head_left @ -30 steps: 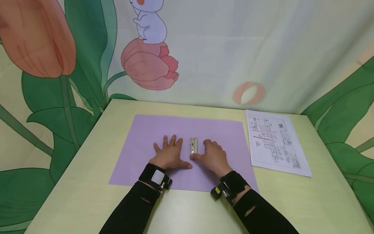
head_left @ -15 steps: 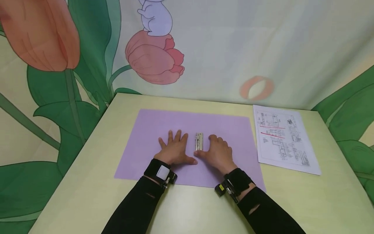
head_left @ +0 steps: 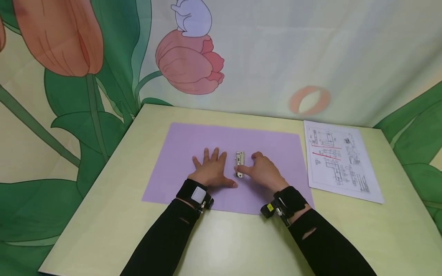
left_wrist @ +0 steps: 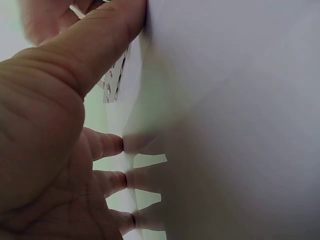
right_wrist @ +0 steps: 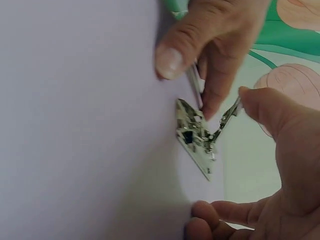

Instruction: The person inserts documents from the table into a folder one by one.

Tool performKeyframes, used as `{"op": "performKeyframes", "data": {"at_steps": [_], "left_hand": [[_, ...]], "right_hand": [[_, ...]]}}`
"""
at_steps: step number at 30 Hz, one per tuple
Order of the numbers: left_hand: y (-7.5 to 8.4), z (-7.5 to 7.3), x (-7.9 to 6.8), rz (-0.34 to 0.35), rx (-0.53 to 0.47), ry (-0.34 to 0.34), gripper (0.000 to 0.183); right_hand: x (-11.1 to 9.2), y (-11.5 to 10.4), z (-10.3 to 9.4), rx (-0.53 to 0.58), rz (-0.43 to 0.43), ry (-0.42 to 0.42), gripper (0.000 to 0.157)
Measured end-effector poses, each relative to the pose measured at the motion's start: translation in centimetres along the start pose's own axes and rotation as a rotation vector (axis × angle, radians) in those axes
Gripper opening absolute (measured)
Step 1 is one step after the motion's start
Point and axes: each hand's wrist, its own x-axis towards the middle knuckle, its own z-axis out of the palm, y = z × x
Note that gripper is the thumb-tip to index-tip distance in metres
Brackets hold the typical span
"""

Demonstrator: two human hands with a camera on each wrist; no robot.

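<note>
- Behind everything hangs a backdrop (head_left: pixel 262 46) printed with tulips and leaves.
- In front of it stands the pale table (head_left: pixel 238 245) I work at.
- A purple sheet (head_left: pixel 203 136) lies flat on it, under both my hands.
- Printed drawings (head_left: pixel 345 168) with two red lines lie to the right of the sheet.
- My left hand (head_left: pixel 211 171) rests on the sheet, fingers spread wide; it grips nothing, and its thumb points to just below the near end of the metal clip (head_left: pixel 239 158).
- My right hand (head_left: pixel 266 172) is also wide: thumb stretched out to the left, the other fingers bent and well apart from it, to the right of the clip.
- The clip lies on the sheet between my two hands, lengthwise away from me, my right thumb across its nearer part.
- Its lever (right_wrist: pixel 228 119) stands tilted up from the base, my right thumb tip touching the raised end.
</note>
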Motion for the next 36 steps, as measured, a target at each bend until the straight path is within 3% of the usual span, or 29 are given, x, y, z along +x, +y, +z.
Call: {"op": "performKeyframes", "data": {"at_steps": [5,18,27,36], "left_hand": [[0.2,-0.2,0.1,-0.016,0.011,-0.023,0.121],[0.3,-0.6,0.3,-0.038,0.018,-0.046,0.122],[0.2,-0.4,0.1,-0.042,0.014,-0.049,0.122],[0.2,-0.5,0.0,-0.037,0.005,-0.033,0.121]], "right_hand": [[0.2,-0.7,-1.2,0.036,0.024,-0.052,0.099],[2.3,-1.4,-1.8,0.098,-0.041,0.047,0.081],[4.4,-0.6,-2.3,0.093,-0.029,0.111,0.078],[5.5,0.1,-2.0,0.103,0.008,0.107,0.06]]}}
